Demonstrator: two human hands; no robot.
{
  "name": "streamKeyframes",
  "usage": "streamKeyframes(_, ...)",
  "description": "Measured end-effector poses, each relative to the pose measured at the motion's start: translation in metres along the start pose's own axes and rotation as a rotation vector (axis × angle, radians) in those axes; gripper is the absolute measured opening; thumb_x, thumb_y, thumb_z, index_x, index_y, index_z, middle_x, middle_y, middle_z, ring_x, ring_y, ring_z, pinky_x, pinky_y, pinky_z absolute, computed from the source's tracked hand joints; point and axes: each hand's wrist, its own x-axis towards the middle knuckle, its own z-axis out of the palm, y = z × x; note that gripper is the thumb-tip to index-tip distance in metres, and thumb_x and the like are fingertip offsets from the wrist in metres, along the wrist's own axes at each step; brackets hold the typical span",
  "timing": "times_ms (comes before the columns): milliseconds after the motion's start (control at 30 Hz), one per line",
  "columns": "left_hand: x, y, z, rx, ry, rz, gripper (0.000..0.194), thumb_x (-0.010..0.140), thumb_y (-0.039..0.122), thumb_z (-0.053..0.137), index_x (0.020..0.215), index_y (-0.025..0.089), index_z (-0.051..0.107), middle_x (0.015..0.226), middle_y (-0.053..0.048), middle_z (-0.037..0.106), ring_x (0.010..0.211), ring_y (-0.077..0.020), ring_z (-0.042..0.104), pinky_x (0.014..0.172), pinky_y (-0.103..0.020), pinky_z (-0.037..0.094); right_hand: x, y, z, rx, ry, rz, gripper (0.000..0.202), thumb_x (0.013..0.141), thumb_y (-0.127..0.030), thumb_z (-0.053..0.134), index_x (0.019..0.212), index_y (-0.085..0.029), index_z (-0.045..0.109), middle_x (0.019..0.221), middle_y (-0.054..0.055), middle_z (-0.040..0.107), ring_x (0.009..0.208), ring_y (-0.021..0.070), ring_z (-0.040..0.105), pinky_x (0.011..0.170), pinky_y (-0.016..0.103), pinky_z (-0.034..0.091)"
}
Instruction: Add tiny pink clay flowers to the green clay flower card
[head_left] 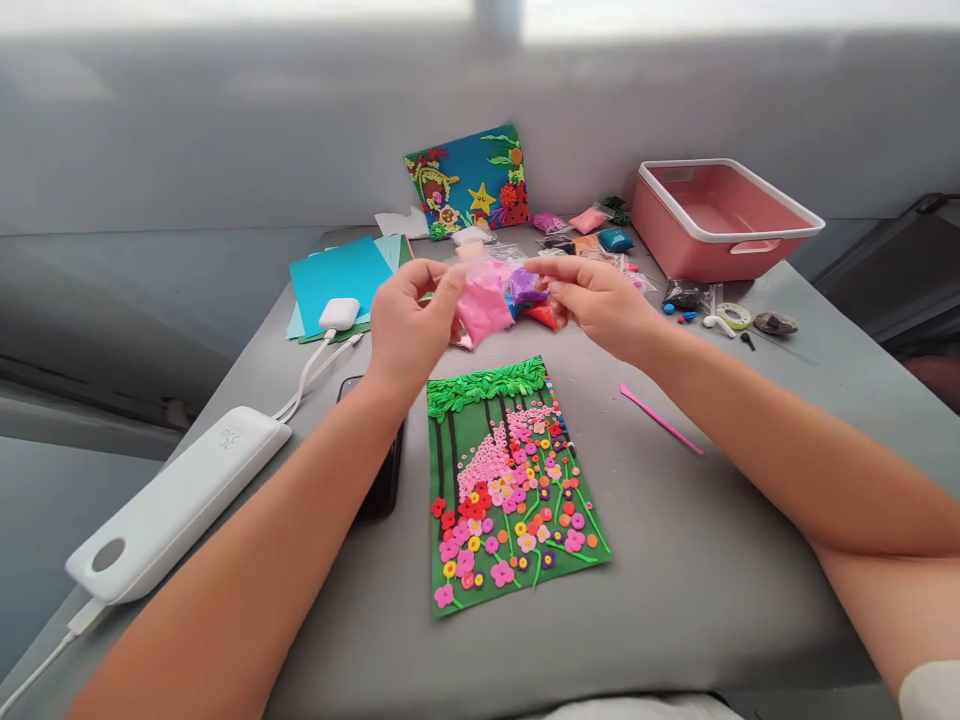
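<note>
My left hand (416, 315) pinches the top of a clear plastic bag of pink modelling clay (484, 308), which hangs above the table. Close to the bag's right side, my right hand (592, 305) has thumb and forefinger drawn together; a small pinkish bit shows there, too small to tell what it is. Below both hands lies a dark green card picture (487, 590) covered with clay flowers, stems, dark trunks and a leafy green top. A thin pink modelling tool (661, 420) rests to the picture's right, touched by neither hand.
Several small clay bags (616, 239) lie behind the hands, before a propped sea-scene picture (469, 180). A pink bin (712, 235) stands at back right. Blue card sheets (330, 270), a white power bank (180, 505) with cables and a dark phone (386, 480) are at left.
</note>
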Motion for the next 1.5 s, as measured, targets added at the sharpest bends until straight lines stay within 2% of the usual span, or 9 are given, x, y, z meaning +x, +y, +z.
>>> streamKeyframes(100,0.016,-0.019,-0.003,0.031,0.027,-0.068,0.029,0.086,0.045,0.072,0.098,0.022,0.059,0.108,-0.012,0.067,0.102,-0.0285,0.066,0.081,-0.038,0.056,0.006,0.01,-0.008,0.003,0.022,0.027,0.036,0.103,-0.04,0.058,0.129,-0.016,0.052,0.089,0.004,0.066,0.061,0.0105,0.061,0.055,0.027,0.053)
streamKeyframes(233,0.007,-0.008,-0.015,0.035,0.042,-0.067,0.032,0.084,0.037,0.076,0.106,0.021,0.06,0.147,-0.017,0.052,0.148,-0.035,0.035,0.114,-0.044,0.041,0.0,-0.003,-0.006,-0.048,-0.049,0.039,0.045,0.094,-0.061,0.064,0.106,-0.018,0.053,0.069,0.001,0.066,0.049,0.0112,0.058,0.043,0.026,0.044)
streamKeyframes(367,-0.026,0.027,-0.022,-0.085,-0.206,-0.194,0.031,0.093,0.047,0.064,0.1,0.017,0.068,0.111,-0.015,0.073,0.105,-0.0284,0.068,0.094,-0.045,0.056,-0.022,-0.027,0.011,-0.139,-0.066,-0.065,0.044,0.083,-0.056,0.079,0.077,-0.016,0.062,0.057,-0.004,0.05,0.049,0.006,0.041,0.044,0.025,0.03)
streamKeyframes(533,-0.071,0.046,-0.018,-0.443,-0.508,-0.374,0.042,0.09,0.055,0.071,0.108,0.017,0.068,0.111,-0.009,0.076,0.097,-0.0165,0.072,0.094,-0.032,0.058,-0.066,-0.044,0.028,-0.271,-0.124,-0.189,0.029,0.082,-0.03,0.081,0.109,-0.019,0.077,0.093,0.003,0.065,0.072,0.0109,0.054,0.065,0.027,0.05)
streamKeyframes(733,-0.097,0.046,-0.011,-0.522,-0.585,-0.426,0.048,0.073,0.046,0.09,0.101,0.015,0.067,0.093,-0.004,0.073,0.078,-0.0113,0.068,0.079,-0.028,0.058,-0.108,-0.047,0.032,-0.429,-0.104,-0.278,0.035,0.098,-0.021,0.058,0.131,-0.016,0.067,0.097,0.007,0.076,0.083,0.0156,0.069,0.075,0.031,0.058)
streamKeyframes(933,-0.101,0.042,-0.014,-0.527,-0.612,-0.413,0.039,0.069,0.042,0.093,0.09,0.018,0.073,0.087,-0.001,0.072,0.082,-0.0129,0.068,0.081,-0.028,0.058,-0.12,-0.054,0.04,-0.534,0.001,-0.436,0.01,0.092,-0.023,0.073,0.087,-0.016,0.079,0.076,0.002,0.07,0.068,0.0109,0.06,0.064,0.026,0.049)
streamKeyframes(1133,-0.106,0.032,-0.02,-0.599,-0.679,-0.479,0.032,0.073,0.044,0.091,0.091,0.021,0.079,0.091,-0.001,0.073,0.084,-0.011,0.068,0.086,-0.027,0.058,-0.128,-0.048,0.05,-0.598,0.136,-0.747,0.006,0.092,-0.016,0.073,0.091,-0.018,0.078,0.084,0.003,0.07,0.071,0.01,0.064,0.063,0.023,0.053)
streamKeyframes(1367,-0.113,0.033,-0.022,-0.571,-0.817,-0.505,0.025,0.076,0.043,0.089,0.083,0.021,0.08,0.081,0.002,0.069,0.078,-0.009,0.066,0.081,-0.023,0.06,-0.143,-0.041,0.05,-0.637,0.137,-0.685,0.01,0.095,-0.012,0.069,0.091,-0.022,0.07,0.087,0.002,0.069,0.076,0.0111,0.065,0.066,0.025,0.055)
streamKeyframes(1500,-0.116,0.035,-0.021,-0.57,-0.733,-0.503,0.023,0.08,0.043,0.087,0.083,0.021,0.078,0.082,0.003,0.07,0.076,-0.0082,0.066,0.08,-0.023,0.06,-0.14,-0.043,0.038,-0.354,0.312,-0.367,0.008,0.098,-0.022,0.066,0.091,-0.022,0.07,0.081,0.001,0.069,0.071,0.0111,0.064,0.062,0.026,0.055)
